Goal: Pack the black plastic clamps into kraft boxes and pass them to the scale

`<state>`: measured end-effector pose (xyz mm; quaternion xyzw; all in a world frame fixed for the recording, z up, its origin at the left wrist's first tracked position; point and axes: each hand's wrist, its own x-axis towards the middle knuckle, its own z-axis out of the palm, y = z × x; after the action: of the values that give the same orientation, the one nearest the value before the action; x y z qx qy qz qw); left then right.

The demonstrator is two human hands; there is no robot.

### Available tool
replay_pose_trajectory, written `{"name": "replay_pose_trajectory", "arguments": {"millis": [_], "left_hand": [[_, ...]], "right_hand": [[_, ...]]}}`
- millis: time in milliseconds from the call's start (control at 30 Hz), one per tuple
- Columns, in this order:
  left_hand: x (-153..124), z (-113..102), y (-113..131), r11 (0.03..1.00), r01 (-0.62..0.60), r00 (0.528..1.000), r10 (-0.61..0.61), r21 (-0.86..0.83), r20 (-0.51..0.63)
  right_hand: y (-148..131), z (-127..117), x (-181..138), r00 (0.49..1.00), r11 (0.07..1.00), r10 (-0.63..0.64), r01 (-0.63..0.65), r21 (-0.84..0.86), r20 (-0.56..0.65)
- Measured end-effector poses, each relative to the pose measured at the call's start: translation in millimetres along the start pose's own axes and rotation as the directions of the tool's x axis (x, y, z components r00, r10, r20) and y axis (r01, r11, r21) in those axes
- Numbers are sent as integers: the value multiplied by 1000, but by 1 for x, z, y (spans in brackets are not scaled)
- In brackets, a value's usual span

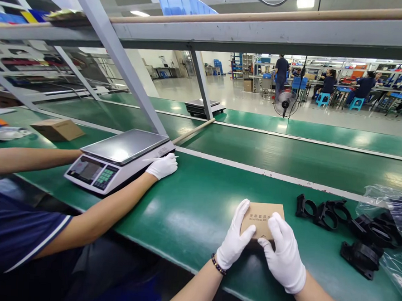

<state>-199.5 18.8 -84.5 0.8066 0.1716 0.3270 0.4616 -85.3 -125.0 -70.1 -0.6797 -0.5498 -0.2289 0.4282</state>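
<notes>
A small brown cardboard box (260, 213) with printed lettering, including "Brushless DC", sits at the front of the green bench between my hands. My left hand (237, 239), in a white glove, grips its left side with the thumb on the near part. My right hand (283, 251), gloved too, holds the right side, its fingers covering part of the print. The lid looks closed. To the right of the box lie several black plastic ring brackets (329, 215) and a black plastic part (361, 259).
At the left a co-worker's gloved hand (164, 166) holds a thin white stick beside a digital scale (126, 146). Another cardboard box (57, 129) stands behind. Clear plastic bags (395, 262) lie at the right edge. A metal shelf beam (262, 31) crosses overhead.
</notes>
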Motion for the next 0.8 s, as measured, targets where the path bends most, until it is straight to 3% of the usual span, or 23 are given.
{"name": "replay_pose_trajectory", "arguments": {"millis": [100,200,267,333,400,500,633,700,800], "left_hand": [[7,-8,11,964,-108,993,118,245,-29],[15,-9,41,778,-221,928,354,588,-119],[18,-5,62,643,-325,906,422,694,34],[22,-2,75,566,-420,902,342,709,261],[31,-6,76,513,-403,915,215,758,341],[59,-28,59,411,-263,965,91,873,248],[93,-57,41,365,-41,999,-19,930,51],[95,-49,37,408,-49,996,-47,911,74],[86,0,27,465,-147,977,-72,873,203]], "right_hand": [[3,5,-7,983,983,180,-181,-21,-41],[-2,7,-16,964,964,266,-266,31,-17],[-6,9,-21,974,971,218,-222,92,55],[-5,10,-23,986,981,137,-149,124,99],[8,8,-18,991,994,89,-95,57,103],[48,-3,-1,989,971,116,-93,-222,91],[103,-18,12,950,809,257,-113,-577,175],[121,-17,6,944,748,279,-99,-657,176],[136,-8,-10,960,783,196,-29,-621,202]]}}
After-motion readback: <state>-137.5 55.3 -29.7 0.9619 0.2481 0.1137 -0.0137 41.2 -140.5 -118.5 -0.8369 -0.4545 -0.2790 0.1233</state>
